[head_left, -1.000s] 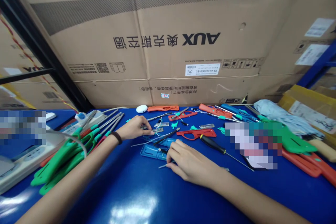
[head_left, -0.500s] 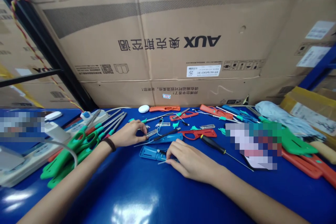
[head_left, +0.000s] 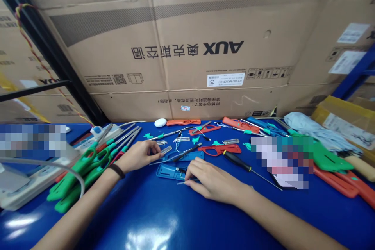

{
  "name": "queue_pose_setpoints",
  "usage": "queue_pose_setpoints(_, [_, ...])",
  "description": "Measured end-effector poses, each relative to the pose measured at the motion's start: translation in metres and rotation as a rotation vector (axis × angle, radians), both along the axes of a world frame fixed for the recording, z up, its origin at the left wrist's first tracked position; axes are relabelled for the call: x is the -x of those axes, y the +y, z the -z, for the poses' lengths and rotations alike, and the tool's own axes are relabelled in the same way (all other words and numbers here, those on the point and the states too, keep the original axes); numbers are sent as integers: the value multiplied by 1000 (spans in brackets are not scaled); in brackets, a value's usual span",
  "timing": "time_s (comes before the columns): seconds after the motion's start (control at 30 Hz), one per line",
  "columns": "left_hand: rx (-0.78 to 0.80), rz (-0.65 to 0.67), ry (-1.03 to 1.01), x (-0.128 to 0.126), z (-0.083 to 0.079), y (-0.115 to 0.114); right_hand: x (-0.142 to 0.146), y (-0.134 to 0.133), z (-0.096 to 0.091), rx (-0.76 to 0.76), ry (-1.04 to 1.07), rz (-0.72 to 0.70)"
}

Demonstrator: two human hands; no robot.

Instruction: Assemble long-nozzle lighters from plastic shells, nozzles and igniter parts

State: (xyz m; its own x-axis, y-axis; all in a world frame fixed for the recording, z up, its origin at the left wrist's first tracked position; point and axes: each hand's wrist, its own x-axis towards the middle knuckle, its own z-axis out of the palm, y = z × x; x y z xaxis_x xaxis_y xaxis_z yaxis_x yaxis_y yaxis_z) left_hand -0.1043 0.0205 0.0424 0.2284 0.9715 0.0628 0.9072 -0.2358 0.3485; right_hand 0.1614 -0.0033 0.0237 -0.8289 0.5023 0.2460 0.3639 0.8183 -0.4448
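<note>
My left hand [head_left: 143, 154] has its thumb and fingers pinched on one end of a small clear plastic tank [head_left: 166, 150], which points to the right over a blue lighter shell half [head_left: 191, 156]. My right hand [head_left: 205, 175] is closed low over the table, its thumb and forefinger pinching a thin metal strip [head_left: 182, 183]. Partly under those fingers lies a second blue lighter shell half [head_left: 166, 171] with a small dark part at its end. A dark rod [head_left: 187, 152] rests across the farther blue shell.
Green lighters [head_left: 84, 175] lie by a white power strip [head_left: 14, 197] on the left. A black-handled screwdriver [head_left: 237, 160] lies to the right, past a red shell half [head_left: 219, 149]. Farther back are an orange shell [head_left: 183, 122] and more clear tanks [head_left: 231, 141]. Cardboard boxes [head_left: 175, 15] stand behind.
My left hand has drawn slightly towards me and left with the clear tank, which is now more in view. My right hand has stayed almost in place.
</note>
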Motion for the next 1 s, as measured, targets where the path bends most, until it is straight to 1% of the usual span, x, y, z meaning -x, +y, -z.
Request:
queue_pose_setpoints(0.07, [60, 10, 4, 0, 4, 2, 0, 0, 0, -3, -7, -2])
queue_pose_setpoints(0.17, [66, -5, -1, 6, 4, 4, 0, 0, 0, -23, -33, 12])
queue_pose_setpoints(0.3, [33, -48, -72, 20, -3, 2, 0, 0, 2, -63, -78, 27])
queue_pose_setpoints(0.4, [48, -67, -120, 23, -7, 1, 1, 0, 3, -85, -84, 9])
queue_pose_setpoints(0.47, [38, -97, -77, 21, -5, 2, 1, 0, 4, -93, -82, 0])
queue_pose_setpoints(0.53, [-38, -114, -7, 18, 1, 5, 1, 0, 4, -104, -82, -8])
queue_pose_setpoints(0.6, [-146, -83, 80, 15, 7, 9, 1, 0, 4, -122, -90, -15])
queue_pose_setpoints(0.67, [-203, -26, 154, 14, 12, 12, 1, 0, 5, -151, -100, -13])
queue_pose_setpoints(0.73, [-203, 29, 180, 15, 15, 14, 1, 0, 5, -180, -114, -6])
queue_pose_setpoints(0.83, [-194, 88, 178, 18, 15, 11, 1, 0, 5, -203, -130, 3])
queue_pose_setpoints(0.9, [-204, 96, 167, 20, 13, 8, 2, -1, 5, -207, -132, 14])
queue_pose_setpoints(1.0, [-246, 47, 141, 21, 7, 4, 3, -1, 5, -213, -124, 23])
